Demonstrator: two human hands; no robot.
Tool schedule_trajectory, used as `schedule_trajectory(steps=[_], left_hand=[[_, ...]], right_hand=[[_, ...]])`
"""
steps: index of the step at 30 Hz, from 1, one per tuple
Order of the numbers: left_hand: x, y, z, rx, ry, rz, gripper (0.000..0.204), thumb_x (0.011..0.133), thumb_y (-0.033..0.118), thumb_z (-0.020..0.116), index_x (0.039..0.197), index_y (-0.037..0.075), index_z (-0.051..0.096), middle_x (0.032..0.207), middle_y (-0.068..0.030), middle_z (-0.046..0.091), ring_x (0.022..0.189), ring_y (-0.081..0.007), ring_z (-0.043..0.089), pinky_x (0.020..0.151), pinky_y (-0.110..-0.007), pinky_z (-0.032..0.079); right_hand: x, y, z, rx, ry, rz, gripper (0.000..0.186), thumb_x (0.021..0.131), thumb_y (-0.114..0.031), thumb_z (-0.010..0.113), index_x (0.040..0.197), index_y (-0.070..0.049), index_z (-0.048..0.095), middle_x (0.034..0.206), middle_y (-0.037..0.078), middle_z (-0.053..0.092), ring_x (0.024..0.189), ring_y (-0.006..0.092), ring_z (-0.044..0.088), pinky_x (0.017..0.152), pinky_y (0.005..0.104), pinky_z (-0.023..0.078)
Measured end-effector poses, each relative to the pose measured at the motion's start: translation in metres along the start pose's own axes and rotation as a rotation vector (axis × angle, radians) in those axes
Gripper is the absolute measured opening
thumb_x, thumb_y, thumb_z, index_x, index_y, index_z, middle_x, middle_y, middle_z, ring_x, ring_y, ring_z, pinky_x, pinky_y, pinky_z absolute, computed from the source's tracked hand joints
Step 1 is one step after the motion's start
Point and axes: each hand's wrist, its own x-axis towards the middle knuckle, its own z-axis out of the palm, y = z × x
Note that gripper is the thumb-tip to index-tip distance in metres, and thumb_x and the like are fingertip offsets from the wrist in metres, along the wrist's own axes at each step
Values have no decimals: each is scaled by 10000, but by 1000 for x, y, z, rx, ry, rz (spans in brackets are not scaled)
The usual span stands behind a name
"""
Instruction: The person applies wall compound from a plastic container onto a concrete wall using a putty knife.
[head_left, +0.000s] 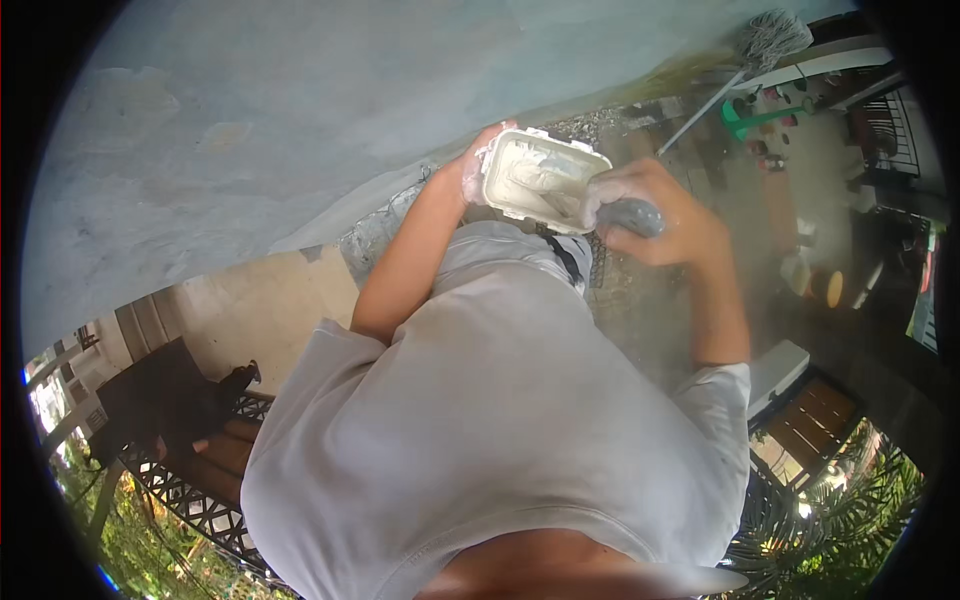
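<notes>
At the upper middle, my left hand (478,165) grips a white rectangular plastic tub (533,165) by its left end; white paste coats its inside and smears the rim. My right hand (650,215), its fingers whitened, is closed on the grey handle of a tool (630,216) at the tub's right end. The tool's head seems to be down in the tub, partly hidden by the paste and my fingers. My forearms come from either side of my pale T-shirt.
A pale, patchy plastered wall (200,150) runs along the top and left, with rough rubble at its foot. A string mop (770,42) stands at the upper right near a green object (738,118). Dark lattice furniture (160,480) is at lower left, foliage at both lower corners.
</notes>
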Motion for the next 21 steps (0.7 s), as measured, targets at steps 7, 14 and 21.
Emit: schedule_trajectory(steps=[7,14,21], left_hand=[[15,4,30,-78,-252,-61,613,917,445,400,1325,14,555,1252,-192,637,1083,-358,658,964,-520,518],[14,-35,50,-26,-114,288,736,905,503,281,1434,18,443,1391,-212,533,1257,-396,542,1053,-559,445],[-7,-64,80,38,133,502,761,979,558,122,1422,35,451,1399,-172,536,1289,-361,518,1097,-488,415]], right_hand=[[-19,0,-4,-57,347,-123,146,695,-28,670,838,-19,641,768,101,660,657,253,640,632,318,491],[-37,12,86,-175,1061,100,171,746,-6,775,902,-2,705,757,103,694,643,171,658,631,259,507],[0,11,136,-193,1456,224,151,783,-51,796,790,-11,651,661,73,644,569,95,609,534,245,459]])
